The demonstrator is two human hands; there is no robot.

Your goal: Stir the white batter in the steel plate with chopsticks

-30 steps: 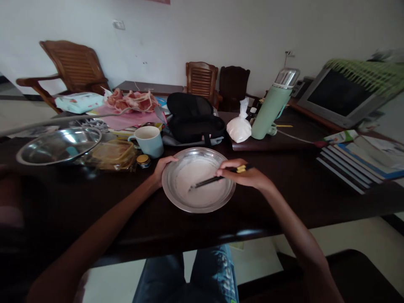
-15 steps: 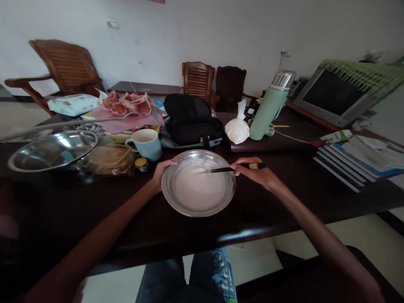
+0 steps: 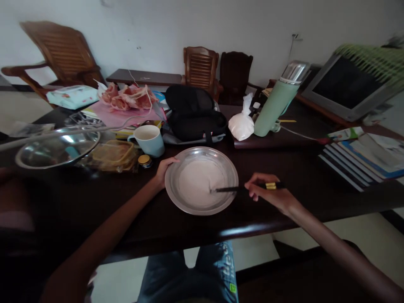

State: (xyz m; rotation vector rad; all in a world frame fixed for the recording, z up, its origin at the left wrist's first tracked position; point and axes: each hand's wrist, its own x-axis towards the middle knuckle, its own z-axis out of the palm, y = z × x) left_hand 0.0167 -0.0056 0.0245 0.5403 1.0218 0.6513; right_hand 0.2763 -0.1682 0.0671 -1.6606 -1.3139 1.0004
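Observation:
A round metal basin (image 3: 171, 191) stands on the dark table in front of me, with a pale, smooth batter-like mixture (image 3: 195, 181) inside. My left hand (image 3: 164, 170) grips the basin's left rim, thumb over the edge. Dark chopsticks (image 3: 229, 189) with a gold band are held in my right hand (image 3: 267, 189), which is to the right of the basin. Their tips dip into the mixture right of its middle and leave a small ripple there.
Behind the basin are a light blue mug (image 3: 150, 143), a small gold-lidded jar (image 3: 144, 160), plastic containers (image 3: 113, 155), a black bag (image 3: 194, 113), a tied bag of white powder (image 3: 241, 125) and a green thermos (image 3: 274, 107). Another metal basin (image 3: 38, 159) is left, stacked books (image 3: 356, 162) right.
My right hand has moved right and toward me with the chopsticks, whose tips have come nearer the front of the mixture. My left hand stays on the rim. The view has shifted slightly.

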